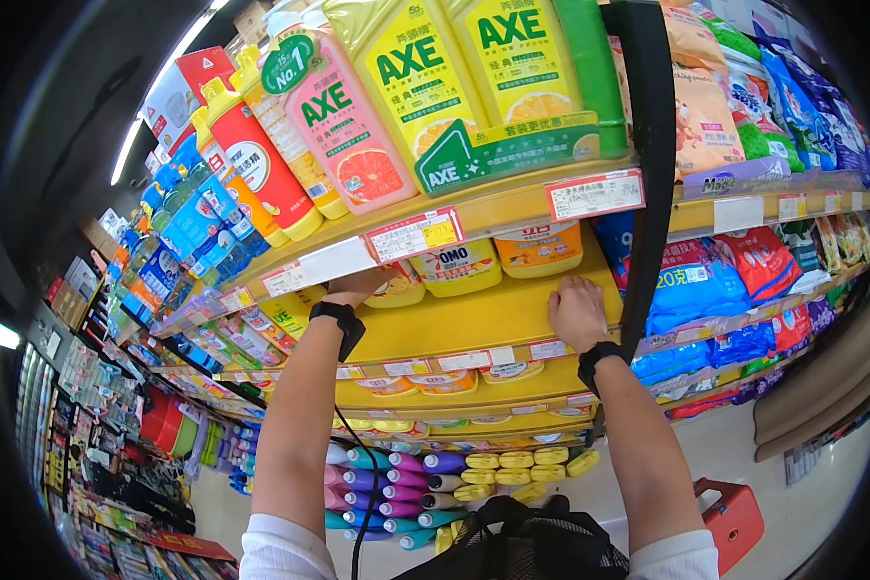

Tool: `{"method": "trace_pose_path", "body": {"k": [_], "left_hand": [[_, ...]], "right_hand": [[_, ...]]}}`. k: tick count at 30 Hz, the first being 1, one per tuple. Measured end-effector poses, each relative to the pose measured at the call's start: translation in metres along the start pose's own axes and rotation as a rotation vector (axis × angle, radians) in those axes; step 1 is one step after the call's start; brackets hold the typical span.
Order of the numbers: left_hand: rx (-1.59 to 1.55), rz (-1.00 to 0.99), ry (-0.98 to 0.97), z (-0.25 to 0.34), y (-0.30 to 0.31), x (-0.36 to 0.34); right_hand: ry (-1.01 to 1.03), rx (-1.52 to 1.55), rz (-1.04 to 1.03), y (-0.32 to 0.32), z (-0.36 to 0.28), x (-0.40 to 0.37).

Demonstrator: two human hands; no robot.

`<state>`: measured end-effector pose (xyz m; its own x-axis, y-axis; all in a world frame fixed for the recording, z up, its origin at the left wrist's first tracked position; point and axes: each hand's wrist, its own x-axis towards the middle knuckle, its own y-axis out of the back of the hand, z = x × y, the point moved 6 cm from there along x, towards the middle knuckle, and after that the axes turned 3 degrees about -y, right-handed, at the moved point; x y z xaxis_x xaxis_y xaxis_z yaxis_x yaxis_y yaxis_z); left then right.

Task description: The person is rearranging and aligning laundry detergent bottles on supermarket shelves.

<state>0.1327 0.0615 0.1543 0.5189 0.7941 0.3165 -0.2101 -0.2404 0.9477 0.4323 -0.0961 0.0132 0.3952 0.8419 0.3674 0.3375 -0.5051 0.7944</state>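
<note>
Hands at yellow shelf (435, 327).
My left hand (358, 288) reaches beside a yellow bottle (397, 288), fingers hidden, grip unclear; my right hand (580, 313) rests open on the shelf, fingers slightly bent.

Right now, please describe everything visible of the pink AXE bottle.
The pink AXE bottle looks plastic, with green lettering, a grapefruit picture low on its front and a round green label near its top. It stands on the upper shelf, seeming tilted in this curved view, between a yellow bottle and a yellow AXE bottle. The left hand and right hand are lower, not touching it.
</note>
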Motion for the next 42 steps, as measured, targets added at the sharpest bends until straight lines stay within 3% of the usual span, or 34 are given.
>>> {"method": "trace_pose_path", "body": {"k": [21, 42], "left_hand": [[-0.035, 0.033, 0.103, -0.009, 0.023, 0.014], [0.003, 0.029, 0.073, -0.009, 0.038, 0.01]], "right_hand": [[0.01, 0.037, 0.021, 0.004, 0.0, -0.002], [-0.02, 0.004, 0.0, 0.005, -0.002, 0.0]]}}
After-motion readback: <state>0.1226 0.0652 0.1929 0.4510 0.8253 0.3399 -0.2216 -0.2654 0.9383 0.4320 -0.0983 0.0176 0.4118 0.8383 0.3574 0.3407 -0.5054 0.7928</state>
